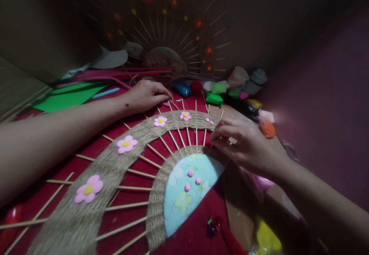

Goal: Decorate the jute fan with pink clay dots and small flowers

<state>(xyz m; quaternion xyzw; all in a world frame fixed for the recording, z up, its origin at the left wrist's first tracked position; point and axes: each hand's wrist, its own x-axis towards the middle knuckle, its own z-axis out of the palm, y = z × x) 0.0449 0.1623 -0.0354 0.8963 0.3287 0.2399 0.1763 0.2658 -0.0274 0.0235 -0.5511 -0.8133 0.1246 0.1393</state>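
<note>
A half-round fan (135,157) of thin sticks and woven twine lies before me. Pink clay flowers (127,144) with yellow centres sit along its outer band, and two small pink petals (209,121) lie near the band's right part. Its pale blue floral centre (175,193) carries three pink balls (190,173). My left hand (148,95) is at the far edge, fingers closed near the stick tips and a loose strand of twine. My right hand (240,139) is over the fan's right side, fingers bent and pinched together; what they hold is hidden.
Behind stands another fan with red flowers (198,24), in shadow. Green sheets (72,97) and pink strips lie back left. Several coloured clay packets (214,99) and a cup (238,76) sit back right. A yellow packet (268,237) and a tassel bead (212,228) are near the front.
</note>
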